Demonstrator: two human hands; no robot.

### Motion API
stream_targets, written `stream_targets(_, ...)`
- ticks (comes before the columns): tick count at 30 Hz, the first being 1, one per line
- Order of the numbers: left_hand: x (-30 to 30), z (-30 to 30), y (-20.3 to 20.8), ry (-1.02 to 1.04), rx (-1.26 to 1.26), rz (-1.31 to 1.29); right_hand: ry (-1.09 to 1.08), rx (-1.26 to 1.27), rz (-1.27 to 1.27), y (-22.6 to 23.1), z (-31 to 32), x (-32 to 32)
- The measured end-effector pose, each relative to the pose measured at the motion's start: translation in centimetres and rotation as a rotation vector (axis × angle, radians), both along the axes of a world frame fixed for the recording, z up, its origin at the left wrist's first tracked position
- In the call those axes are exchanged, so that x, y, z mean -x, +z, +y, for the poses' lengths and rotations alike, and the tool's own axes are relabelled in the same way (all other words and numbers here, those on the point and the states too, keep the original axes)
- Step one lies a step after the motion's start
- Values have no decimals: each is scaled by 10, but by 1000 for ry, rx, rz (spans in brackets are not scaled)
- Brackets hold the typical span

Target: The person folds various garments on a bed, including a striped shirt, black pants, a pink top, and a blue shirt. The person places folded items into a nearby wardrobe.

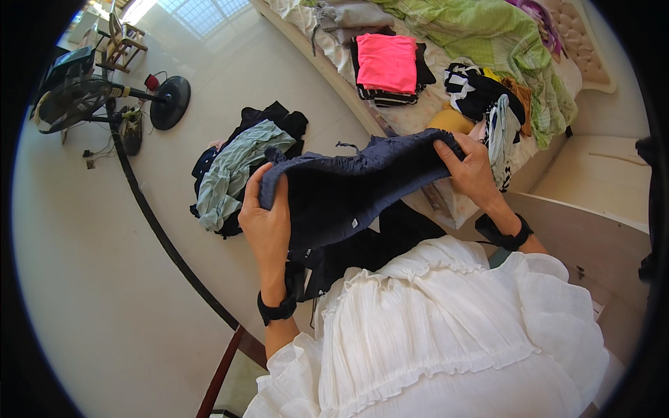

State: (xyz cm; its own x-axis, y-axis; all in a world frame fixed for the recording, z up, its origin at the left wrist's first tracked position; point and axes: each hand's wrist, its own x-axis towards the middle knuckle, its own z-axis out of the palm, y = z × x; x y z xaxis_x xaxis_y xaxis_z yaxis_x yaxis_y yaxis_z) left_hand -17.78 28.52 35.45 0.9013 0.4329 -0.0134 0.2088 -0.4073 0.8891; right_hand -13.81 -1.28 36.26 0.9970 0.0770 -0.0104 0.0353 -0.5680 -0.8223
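A pair of dark blue trousers or shorts [334,166], with a gathered waistband and a drawstring, is stretched between my two hands. The black inside of the waist faces me, and a small white label shows there. My left hand [266,217] pinches one end of the waistband, thumb on the inner side. At the other end my right hand [468,167] grips the band, thumb on top. The lower part of the garment hangs out of sight, and I cannot tell it from the black cloth below.
Clothes lie heaped on the floor [233,171]. On the bed [348,97] are a folded stack topped by a pink garment [387,63], a loose clothes pile [488,97] and a green quilt [481,35]. A standing fan [171,103] and a wooden chair [124,42] stand far left.
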Motion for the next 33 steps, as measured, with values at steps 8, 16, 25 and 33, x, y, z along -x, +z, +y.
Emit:
stream_targets(8,-6,-1,20,16,-104,34,-110,83,-232,6,-3,-4)
stream_targets(16,2,-5,19,-38,-95,12,-55,99,-208,10,-11,18)
stream_targets(25,42,6,-1,-109,-145,92,132,287,33,17,-25,73)
stream_targets(33,115,34,-24,-303,-151,493,456,446,475,10,-33,115)
